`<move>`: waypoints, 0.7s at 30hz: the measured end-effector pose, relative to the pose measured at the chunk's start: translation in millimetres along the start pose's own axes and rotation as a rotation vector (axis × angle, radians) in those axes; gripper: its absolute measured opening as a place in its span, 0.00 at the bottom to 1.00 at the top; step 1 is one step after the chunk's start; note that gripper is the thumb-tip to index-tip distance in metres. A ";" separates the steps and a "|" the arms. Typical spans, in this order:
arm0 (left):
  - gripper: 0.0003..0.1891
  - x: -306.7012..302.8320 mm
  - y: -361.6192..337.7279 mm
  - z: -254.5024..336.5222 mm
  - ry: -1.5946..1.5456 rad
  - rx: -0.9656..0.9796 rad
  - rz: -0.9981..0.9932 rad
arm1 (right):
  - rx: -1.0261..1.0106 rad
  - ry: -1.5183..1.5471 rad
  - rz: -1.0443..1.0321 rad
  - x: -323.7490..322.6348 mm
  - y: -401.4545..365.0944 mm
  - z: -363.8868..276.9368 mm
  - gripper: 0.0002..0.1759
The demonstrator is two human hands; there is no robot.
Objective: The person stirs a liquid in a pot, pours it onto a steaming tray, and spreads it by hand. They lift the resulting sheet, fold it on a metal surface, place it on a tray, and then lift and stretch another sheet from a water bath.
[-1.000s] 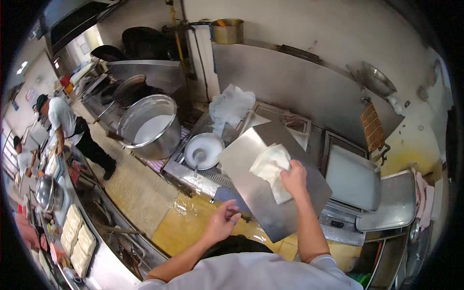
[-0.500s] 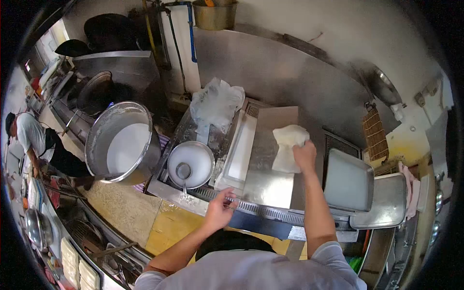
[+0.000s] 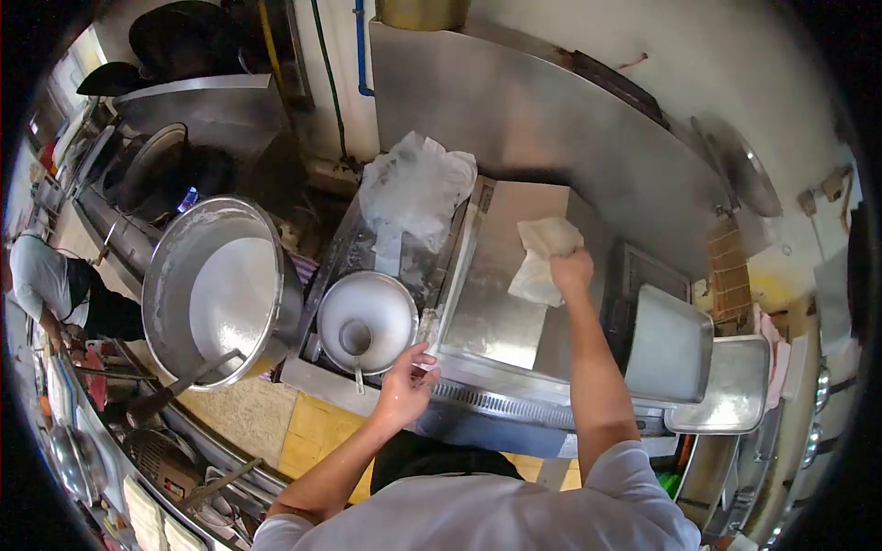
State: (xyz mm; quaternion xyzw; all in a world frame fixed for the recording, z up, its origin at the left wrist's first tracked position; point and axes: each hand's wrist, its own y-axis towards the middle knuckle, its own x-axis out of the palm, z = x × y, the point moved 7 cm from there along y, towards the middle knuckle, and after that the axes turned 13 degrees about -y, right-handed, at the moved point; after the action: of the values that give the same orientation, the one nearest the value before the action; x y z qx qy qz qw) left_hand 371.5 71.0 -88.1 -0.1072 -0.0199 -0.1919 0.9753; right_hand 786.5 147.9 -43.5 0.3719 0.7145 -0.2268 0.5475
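Observation:
My right hand (image 3: 571,272) is closed on the edge of a pale cloth (image 3: 544,261), which lies on the flat metal lid (image 3: 501,317) of the steamer. Near the counter's front edge is my left hand (image 3: 406,387), fingers bent but apart, with nothing in it. Just left of it stands a bowl of white liquid (image 3: 381,308) with a metal ladle (image 3: 356,338) resting in it. Behind the bowl lies a crumpled clear plastic bag (image 3: 413,188).
A large metal pot of white liquid (image 3: 230,294) stands at the left. Two metal trays, one whitish (image 3: 668,344) and one bare (image 3: 728,386), are at the right. A co-worker (image 3: 60,285) bends over at the far left.
The lid now covers the white strip seen left of it before, and my right hand with the cloth is slightly higher in view. A handled tool now rests across the large pot's rim.

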 end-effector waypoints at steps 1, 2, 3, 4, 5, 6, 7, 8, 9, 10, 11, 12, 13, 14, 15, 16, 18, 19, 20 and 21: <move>0.27 -0.4 1.8 -3.4 0.013 0.023 -0.004 | -0.017 0.001 0.002 -0.7 -3.2 -2.0 0.27; 0.27 -0.8 4.0 -4.9 0.026 0.046 -0.009 | 0.002 0.004 -0.005 -0.3 -5.8 -2.2 0.27; 0.27 -1.0 6.2 -3.6 0.035 0.047 -0.017 | 0.021 0.009 -0.010 0.0 -8.4 -2.7 0.27; 0.27 -1.4 7.2 -1.0 0.045 0.047 -0.024 | 0.040 0.014 -0.017 1.0 -11.0 -2.9 0.28; 0.28 -1.7 8.1 1.3 0.056 0.048 -0.030 | 0.041 0.004 -0.018 1.9 -13.0 -3.5 0.28; 0.28 -1.9 9.4 1.8 0.044 0.033 -0.033 | 0.043 -0.006 -0.020 2.2 -15.6 -4.2 0.28; 0.28 -2.2 11.0 2.1 0.033 0.019 -0.037 | 0.045 -0.015 -0.022 2.7 -18.1 -5.1 0.28; 0.28 -2.1 12.3 2.3 0.022 0.004 -0.040 | 0.045 -0.005 -0.018 2.4 -20.3 -5.9 0.28; 0.28 -2.0 13.5 3.5 0.021 0.004 -0.042 | 0.045 0.006 -0.013 -0.6 -23.3 -9.0 0.28; 0.28 -1.7 14.9 4.6 0.019 0.003 -0.043 | 0.043 0.017 -0.009 -2.3 -24.3 -10.9 0.28; 0.28 -1.4 15.8 5.1 0.017 0.003 -0.044 | 0.033 0.028 -0.026 -0.1 -23.1 -11.0 0.28; 0.28 -1.5 16.7 4.2 0.022 0.010 -0.044 | 0.025 0.037 -0.044 2.6 -21.8 -10.1 0.28; 0.28 -1.2 18.1 1.9 0.026 0.017 -0.046 | 0.017 0.045 -0.061 4.8 -20.4 -8.5 0.29; 0.28 -0.1 18.6 0.1 0.029 0.025 -0.049 | 0.015 0.027 -0.086 7.7 -19.8 -6.8 0.28; 0.28 1.4 19.4 -2.0 0.038 0.016 -0.057 | 0.012 0.008 -0.110 9.5 -19.0 -8.0 0.28; 0.28 2.9 19.8 -4.0 0.046 0.009 -0.064 | 0.007 -0.010 -0.132 11.2 -17.5 -9.2 0.27; 0.28 8.1 19.8 -10.3 0.057 -0.013 -0.085 | -0.041 0.009 -0.132 16.7 -16.1 -9.5 0.27; 0.28 11.8 21.3 -13.5 0.058 -0.023 -0.098 | -0.067 0.019 -0.130 18.9 -13.8 -10.8 0.26; 0.28 14.9 21.0 -16.0 0.061 -0.035 -0.112 | -0.085 0.021 -0.153 23.1 -12.2 -11.4 0.26; 0.28 18.3 20.2 -13.5 0.058 -0.038 -0.129 | -0.100 0.024 -0.177 26.0 -12.1 -12.1 0.26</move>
State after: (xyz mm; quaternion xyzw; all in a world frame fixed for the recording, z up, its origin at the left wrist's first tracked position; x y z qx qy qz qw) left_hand 396.0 79.5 -103.9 -0.1185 0.0052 -0.2578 0.9589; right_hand 766.4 156.6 -65.6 0.2822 0.7614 -0.2337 0.5348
